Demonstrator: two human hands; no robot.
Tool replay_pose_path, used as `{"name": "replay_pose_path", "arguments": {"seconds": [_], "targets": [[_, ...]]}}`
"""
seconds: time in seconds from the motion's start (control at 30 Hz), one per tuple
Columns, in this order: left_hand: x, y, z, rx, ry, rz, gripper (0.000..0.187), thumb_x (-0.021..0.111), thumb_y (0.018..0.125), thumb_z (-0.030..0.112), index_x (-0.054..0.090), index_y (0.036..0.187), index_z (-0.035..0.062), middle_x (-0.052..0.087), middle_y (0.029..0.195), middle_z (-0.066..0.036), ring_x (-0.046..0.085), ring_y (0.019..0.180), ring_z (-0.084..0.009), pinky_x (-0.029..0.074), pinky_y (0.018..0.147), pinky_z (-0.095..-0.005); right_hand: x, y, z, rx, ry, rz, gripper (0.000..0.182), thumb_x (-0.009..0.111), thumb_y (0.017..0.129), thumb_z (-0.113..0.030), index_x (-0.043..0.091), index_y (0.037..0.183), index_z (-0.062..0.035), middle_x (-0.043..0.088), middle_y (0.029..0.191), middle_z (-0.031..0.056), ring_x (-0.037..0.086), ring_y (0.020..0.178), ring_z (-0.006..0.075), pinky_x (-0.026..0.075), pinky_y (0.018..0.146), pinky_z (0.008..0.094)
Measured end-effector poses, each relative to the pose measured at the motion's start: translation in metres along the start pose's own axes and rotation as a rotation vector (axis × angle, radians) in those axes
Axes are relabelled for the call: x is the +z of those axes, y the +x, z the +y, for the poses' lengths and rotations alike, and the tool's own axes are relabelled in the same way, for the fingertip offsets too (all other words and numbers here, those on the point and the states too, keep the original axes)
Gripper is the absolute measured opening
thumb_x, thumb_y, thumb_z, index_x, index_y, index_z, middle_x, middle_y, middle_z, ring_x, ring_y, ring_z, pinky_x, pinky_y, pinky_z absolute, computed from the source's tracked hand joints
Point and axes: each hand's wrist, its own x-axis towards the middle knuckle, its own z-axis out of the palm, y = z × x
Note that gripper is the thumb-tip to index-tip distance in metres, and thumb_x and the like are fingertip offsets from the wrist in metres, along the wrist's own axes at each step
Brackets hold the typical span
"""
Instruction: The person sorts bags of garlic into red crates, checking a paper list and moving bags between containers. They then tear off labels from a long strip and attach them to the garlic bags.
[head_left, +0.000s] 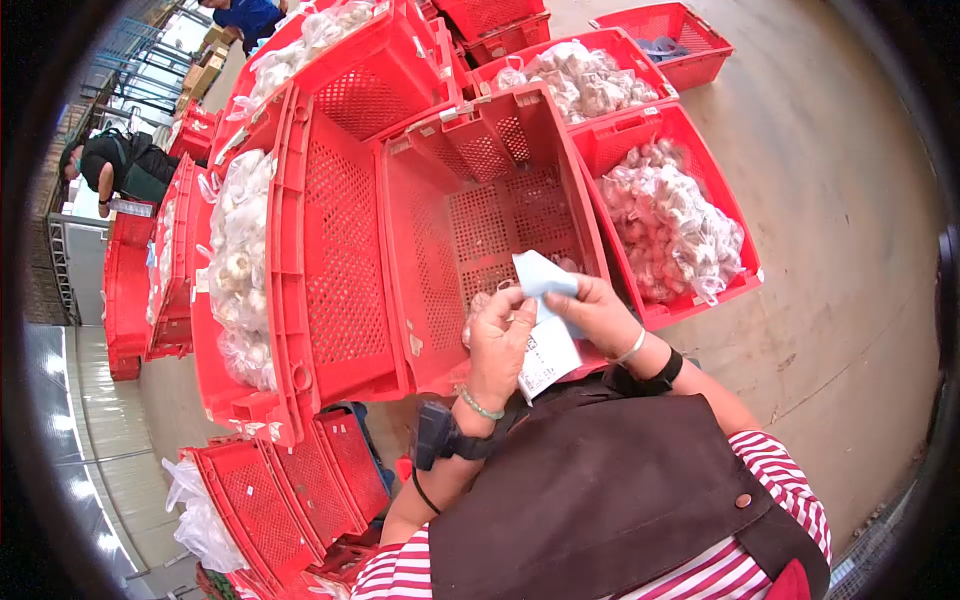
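My left hand [498,345] is closed, with thumb and fingers pinching the left edge of a strip of labels [548,358]. The strip is white with black printed codes, and its upper part folds over to a pale blue side. My right hand [603,312] grips the blue part between thumb and fingers. Both hands are over the near end of a red perforated crate [420,240]. Beside my left fingers, partly hidden, some garlic bulbs [477,303] show low in that crate.
Red crates of bagged garlic stand to the right [670,220], behind [580,80] and to the left [240,270]. Stacked red crates [290,490] are at lower left. Two people work at far left, one in dark clothes [130,160]. Concrete floor [830,200] extends at right.
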Motion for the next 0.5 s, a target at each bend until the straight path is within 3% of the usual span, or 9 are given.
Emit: {"name": "replay_pose_path", "arguments": {"seconds": [0.03, 0.07, 0.2, 0.33, 0.4, 0.5], "targets": [[0.003, -0.001, 0.004, 0.123, 0.157, 0.091, 0.019, 0.054, 0.091, 0.011, 0.056, 0.105, -0.0006, 0.062, 0.092, -0.005, 0.059, 0.076, -0.0088, 0.05, 0.067, -0.0221, -0.002, 0.0, -0.001, 0.012, 0.067, 0.085, 0.023, 0.058, 0.088, -0.015, 0.059, 0.106, -0.0004, 0.063, 0.089, 0.0027, 0.06, 0.076, 0.0098, 0.049, 0.066, 0.0249], [0.012, -0.01, 0.019, 0.044, -0.064, 0.122, 0.017, 0.053, 0.091, 0.012, 0.055, 0.103, -0.0006, 0.061, 0.09, -0.005, 0.058, 0.073, -0.0088, 0.049, 0.063, -0.0216, -0.006, -0.001, -0.005, -0.053, 0.14, 0.148, 0.022, 0.057, 0.088, -0.015, 0.059, 0.105, -0.0014, 0.064, 0.088, 0.0036, 0.06, 0.073, 0.0108, 0.05, 0.065, 0.026], [-0.019, -0.041, 0.004, -0.194, 0.037, 0.074, 0.015, 0.049, 0.093, 0.015, 0.054, 0.096, 0.0012, 0.057, 0.079, -0.001, 0.055, 0.066, -0.0069, 0.045, 0.057, -0.0195, -0.049, -0.018, -0.033, -0.16, 0.315, 0.294, 0.022, 0.055, 0.087, -0.009, 0.057, 0.107, -0.0017, 0.064, 0.091, 0.0057, 0.062, 0.076, 0.0146, 0.051, 0.069, 0.0281], [-0.044, -0.073, -0.003, -0.239, 0.262, -0.168, 0.023, 0.05, 0.092, 0.021, 0.056, 0.101, -0.0002, 0.055, 0.075, 0.0, 0.05, 0.059, -0.0052, 0.039, 0.052, -0.0178, -0.079, -0.054, -0.051, -0.33, 0.283, 0.498, 0.031, 0.054, 0.082, 0.0, 0.053, 0.113, 0.0, 0.063, 0.097, 0.0095, 0.062, 0.083, 0.0181, 0.051, 0.075, 0.0305], [-0.059, -0.077, 0.014, -0.453, -0.019, -0.247, 0.022, 0.052, 0.09, 0.017, 0.057, 0.105, 0.0003, 0.056, 0.077, -0.001, 0.053, 0.067, -0.0064, 0.042, 0.057, -0.0193, -0.093, -0.077, -0.046, -0.423, 0.273, 0.636, 0.035, 0.052, 0.079, 0.006, 0.053, 0.114, 0.0005, 0.063, 0.098, 0.01, 0.062, 0.085, 0.0195, 0.051, 0.077, 0.0312], [-0.092, -0.08, 0.018, -0.509, -0.12, -0.352, 0.038, 0.055, 0.084, 0.029, 0.054, 0.105, -0.0021, 0.055, 0.078, -0.003, 0.051, 0.063, -0.0075, 0.039, 0.053, -0.0184, -0.102, -0.116, -0.035, -0.51, 0.306, 0.857, 0.038, 0.05, 0.076, 0.01, 0.053, 0.112, 0.0014, 0.062, 0.097, 0.0097, 0.061, 0.087, 0.0201, 0.049, 0.08, 0.0315]]}}
